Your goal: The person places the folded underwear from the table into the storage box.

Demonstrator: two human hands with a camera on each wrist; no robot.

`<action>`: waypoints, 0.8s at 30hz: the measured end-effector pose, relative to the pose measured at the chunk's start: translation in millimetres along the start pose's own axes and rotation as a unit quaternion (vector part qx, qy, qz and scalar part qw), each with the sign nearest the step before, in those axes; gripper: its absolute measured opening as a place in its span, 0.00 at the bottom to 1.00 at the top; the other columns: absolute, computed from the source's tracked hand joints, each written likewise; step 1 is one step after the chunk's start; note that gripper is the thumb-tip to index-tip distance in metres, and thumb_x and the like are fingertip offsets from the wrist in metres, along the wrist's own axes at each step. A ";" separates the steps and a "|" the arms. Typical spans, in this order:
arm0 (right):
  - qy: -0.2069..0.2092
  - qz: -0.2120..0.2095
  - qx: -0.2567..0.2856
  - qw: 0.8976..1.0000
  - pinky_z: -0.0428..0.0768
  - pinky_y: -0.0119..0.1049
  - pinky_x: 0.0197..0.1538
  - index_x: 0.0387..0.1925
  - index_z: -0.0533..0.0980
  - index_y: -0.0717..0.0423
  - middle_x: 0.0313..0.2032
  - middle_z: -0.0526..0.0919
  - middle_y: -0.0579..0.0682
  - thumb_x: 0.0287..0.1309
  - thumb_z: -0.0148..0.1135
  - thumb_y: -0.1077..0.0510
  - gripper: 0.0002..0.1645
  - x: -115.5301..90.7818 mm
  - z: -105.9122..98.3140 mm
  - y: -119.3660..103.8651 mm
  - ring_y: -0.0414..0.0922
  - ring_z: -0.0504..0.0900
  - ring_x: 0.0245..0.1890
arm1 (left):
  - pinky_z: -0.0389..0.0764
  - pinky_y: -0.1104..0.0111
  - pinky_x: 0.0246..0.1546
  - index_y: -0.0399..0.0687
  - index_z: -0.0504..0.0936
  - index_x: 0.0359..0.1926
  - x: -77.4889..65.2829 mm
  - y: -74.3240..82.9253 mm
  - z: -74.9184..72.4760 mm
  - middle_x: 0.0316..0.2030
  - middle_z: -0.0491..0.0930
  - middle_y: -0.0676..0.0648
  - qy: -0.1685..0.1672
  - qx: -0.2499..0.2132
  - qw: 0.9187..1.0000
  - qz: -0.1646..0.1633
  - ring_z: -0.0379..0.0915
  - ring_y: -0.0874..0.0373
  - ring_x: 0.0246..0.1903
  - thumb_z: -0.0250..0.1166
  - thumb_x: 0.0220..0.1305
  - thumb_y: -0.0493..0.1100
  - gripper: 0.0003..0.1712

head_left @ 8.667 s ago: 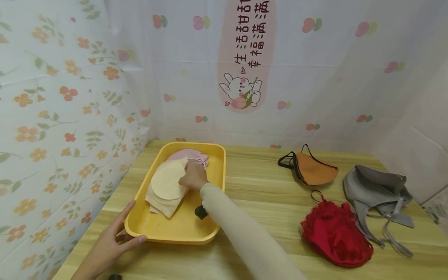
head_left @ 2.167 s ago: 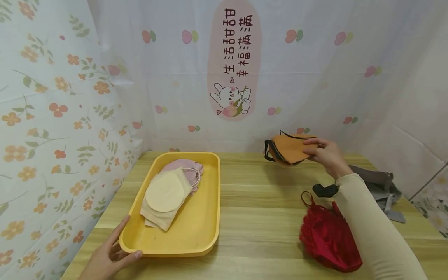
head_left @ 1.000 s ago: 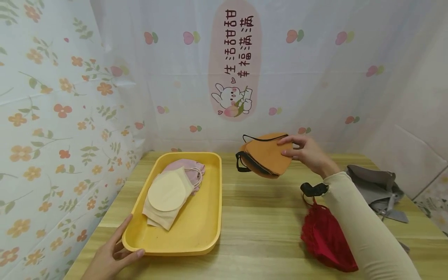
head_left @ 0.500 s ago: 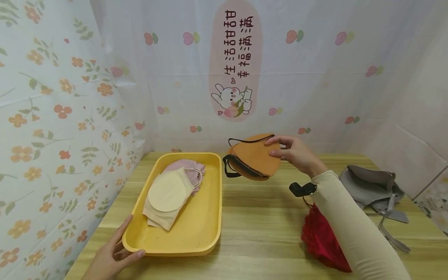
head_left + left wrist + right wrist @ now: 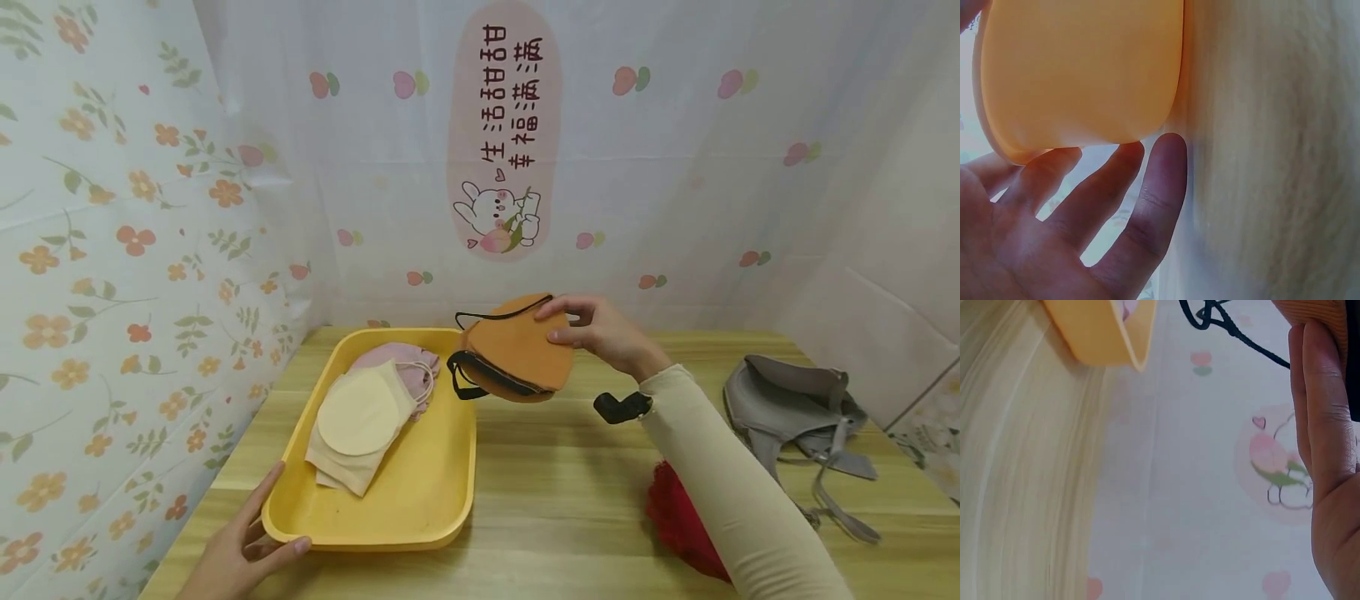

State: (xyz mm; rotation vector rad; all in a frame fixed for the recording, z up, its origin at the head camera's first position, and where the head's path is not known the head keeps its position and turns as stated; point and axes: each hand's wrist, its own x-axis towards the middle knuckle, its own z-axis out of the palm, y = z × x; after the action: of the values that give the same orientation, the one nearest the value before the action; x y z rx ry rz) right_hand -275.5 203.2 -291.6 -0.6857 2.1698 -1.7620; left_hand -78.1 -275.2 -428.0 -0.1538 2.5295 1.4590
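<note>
My right hand pinches an orange cloth face mask with black ear loops, in the air at the right rim of the yellow tray. The mask's loops reach over that rim. The right wrist view shows the fingers at the mask's edge; most of the mask is out of frame. My left hand rests against the tray's near left corner, thumb on the front side and fingers spread along the left; in the left wrist view the fingertips touch the outer wall. A cream mask with white loops lies over a pink cloth inside.
Grey cloth with long ties lies at the right of the wooden table. A red lace-edged cloth is partly hidden by my right sleeve. Patterned curtains stand behind and to the left.
My right hand has left the tray, taken hold of the orange face mask at the back right, and carried it left to the tray's rim. My left hand stays at the corner.
</note>
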 end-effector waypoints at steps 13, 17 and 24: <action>-0.045 -0.010 0.014 0.999 0.87 0.35 0.47 0.52 0.80 0.61 0.59 0.77 0.51 0.60 0.66 0.66 0.17 32.2 57.7 -2.4 0.43 0.84 0.42 | 0.88 0.59 0.51 0.70 0.33 0.80 0.1 -1.2 -0.3 0.79 0.38 0.30 -0.004 0.009 1.000 -0.002 0.64 0.26 0.68 0.70 0.64 0.52 0.61; -0.065 -0.019 0.001 0.998 0.87 0.36 0.50 0.51 0.81 0.59 0.59 0.78 0.51 0.59 0.67 0.66 0.17 44.5 75.9 -9.4 0.44 0.84 0.43 | 0.88 0.61 0.52 0.69 0.34 0.81 -0.8 -2.3 0.6 0.80 0.37 0.32 0.000 -0.005 1.000 0.003 0.63 0.26 0.68 0.71 0.63 0.50 0.61; -0.096 -0.033 -0.005 0.995 0.88 0.38 0.50 0.50 0.81 0.60 0.58 0.79 0.52 0.59 0.67 0.67 0.16 59.2 101.1 -19.1 0.43 0.85 0.43 | 0.88 0.64 0.52 0.70 0.35 0.81 -0.6 0.2 -0.2 0.79 0.40 0.29 0.002 -0.025 1.000 0.004 0.67 0.28 0.67 0.72 0.62 0.48 0.62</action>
State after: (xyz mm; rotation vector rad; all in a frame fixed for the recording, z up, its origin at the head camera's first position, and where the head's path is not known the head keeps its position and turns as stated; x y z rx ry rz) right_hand -273.5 84.6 -290.9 -0.9001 2.0509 -1.6433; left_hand -77.7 -275.3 -427.6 -0.1541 2.5006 1.5262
